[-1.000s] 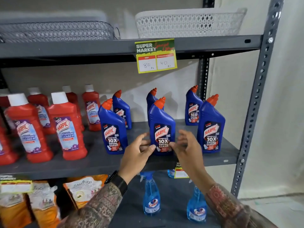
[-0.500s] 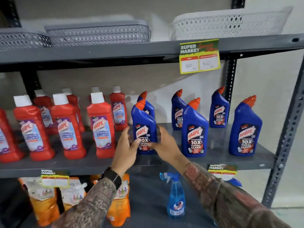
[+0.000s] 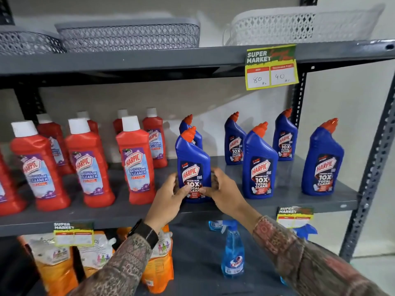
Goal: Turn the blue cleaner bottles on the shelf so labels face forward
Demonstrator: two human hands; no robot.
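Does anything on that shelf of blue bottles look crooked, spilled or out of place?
Nothing spilled or damaged. The one oddity: behind the blue bottle held by both hands, the back-row bottle is mostly hidden, so its label cannot be checked. The other blue labels face forward.

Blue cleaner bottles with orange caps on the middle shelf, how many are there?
6. Front row: one held between both hands, one middle, one far right. Back row: one mostly hidden behind the held bottle, two further right. More may be hidden.
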